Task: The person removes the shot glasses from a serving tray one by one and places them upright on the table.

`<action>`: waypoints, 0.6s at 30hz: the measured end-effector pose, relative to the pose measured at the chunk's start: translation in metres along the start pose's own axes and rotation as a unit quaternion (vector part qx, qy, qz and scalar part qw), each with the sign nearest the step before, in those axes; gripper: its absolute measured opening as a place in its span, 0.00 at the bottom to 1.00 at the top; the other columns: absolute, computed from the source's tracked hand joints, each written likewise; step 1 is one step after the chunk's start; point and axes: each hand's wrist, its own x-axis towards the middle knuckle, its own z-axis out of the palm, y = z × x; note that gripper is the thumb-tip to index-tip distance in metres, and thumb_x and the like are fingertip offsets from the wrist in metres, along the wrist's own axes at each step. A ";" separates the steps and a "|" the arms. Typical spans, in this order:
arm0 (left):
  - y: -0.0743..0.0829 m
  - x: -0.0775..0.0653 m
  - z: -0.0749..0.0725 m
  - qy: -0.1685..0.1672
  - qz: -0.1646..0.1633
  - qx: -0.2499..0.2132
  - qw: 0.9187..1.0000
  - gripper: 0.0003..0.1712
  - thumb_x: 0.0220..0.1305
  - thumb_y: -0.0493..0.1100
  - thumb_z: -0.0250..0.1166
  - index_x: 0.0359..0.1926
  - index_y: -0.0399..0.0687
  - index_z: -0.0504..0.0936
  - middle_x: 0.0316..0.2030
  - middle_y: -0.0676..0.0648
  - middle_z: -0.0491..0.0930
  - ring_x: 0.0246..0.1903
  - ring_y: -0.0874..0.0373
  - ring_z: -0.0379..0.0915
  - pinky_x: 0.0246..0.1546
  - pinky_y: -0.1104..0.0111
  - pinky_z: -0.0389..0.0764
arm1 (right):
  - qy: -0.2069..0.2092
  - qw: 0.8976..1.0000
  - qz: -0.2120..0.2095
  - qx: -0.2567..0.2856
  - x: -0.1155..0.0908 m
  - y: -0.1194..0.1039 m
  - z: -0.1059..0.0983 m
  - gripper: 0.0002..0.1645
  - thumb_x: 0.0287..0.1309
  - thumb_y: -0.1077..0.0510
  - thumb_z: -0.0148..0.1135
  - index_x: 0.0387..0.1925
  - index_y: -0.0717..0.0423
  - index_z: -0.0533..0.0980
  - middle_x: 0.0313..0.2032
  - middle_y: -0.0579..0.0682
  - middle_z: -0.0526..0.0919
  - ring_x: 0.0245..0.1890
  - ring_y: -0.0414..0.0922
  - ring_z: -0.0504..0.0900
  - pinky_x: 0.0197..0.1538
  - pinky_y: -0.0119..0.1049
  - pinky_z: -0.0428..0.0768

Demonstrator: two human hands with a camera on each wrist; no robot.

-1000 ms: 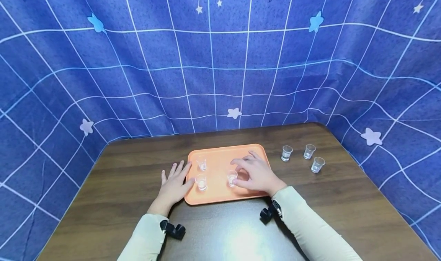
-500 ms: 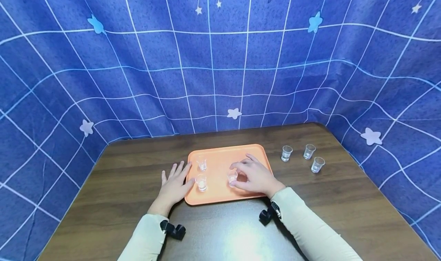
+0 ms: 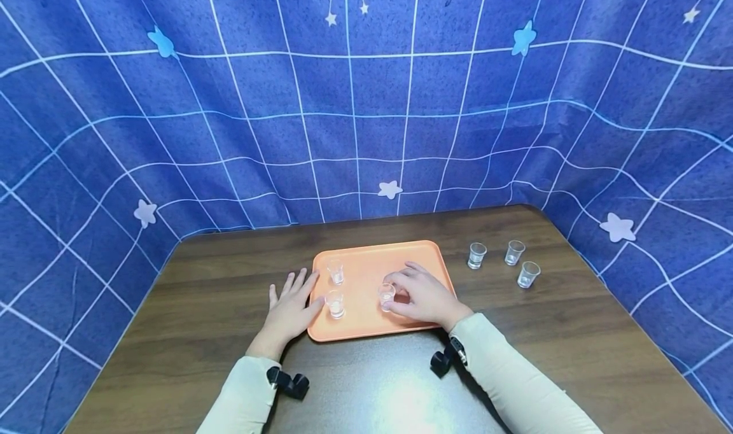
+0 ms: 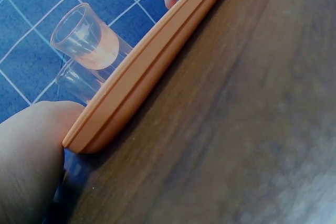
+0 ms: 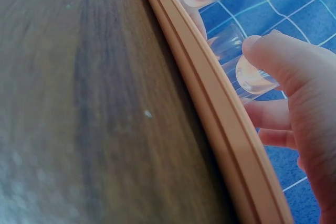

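An orange tray (image 3: 361,265) lies on the table with three small clear shot glasses on it. My right hand (image 3: 426,294) reaches over the tray's right side and pinches the right-hand shot glass (image 3: 387,292) between thumb and fingers. In the right wrist view the thumb (image 5: 273,56) lies against that glass, with other fingers behind it. My left hand (image 3: 289,310) rests flat with spread fingers at the tray's left edge. Next to its thumb stands a second shot glass (image 3: 335,304), and a third shot glass (image 3: 336,273) is just behind that one. All three look upright.
On the wooden table (image 3: 229,262), right of the tray, stand three more shot glasses: one nearer the tray (image 3: 476,256), one at the back (image 3: 514,252) and one in front (image 3: 528,275). A blue curtain (image 3: 366,135) with white lines surrounds the table's back and sides.
My right hand has shifted very slightly, its upper fingers drawing a little lower and closer to the glass. The glass it holds has barely moved. My left hand and the other glasses stay put.
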 end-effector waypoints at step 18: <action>0.003 -0.002 -0.001 0.003 0.002 -0.001 1.000 0.40 0.73 0.64 0.51 0.80 0.57 0.56 0.79 0.41 0.49 0.78 0.37 0.36 0.69 0.31 0.28 | -0.001 0.999 0.036 0.013 -0.009 0.006 -0.011 0.26 0.55 0.41 0.72 0.51 0.49 0.81 0.46 0.43 0.87 0.56 0.54 0.81 0.72 0.54 0.63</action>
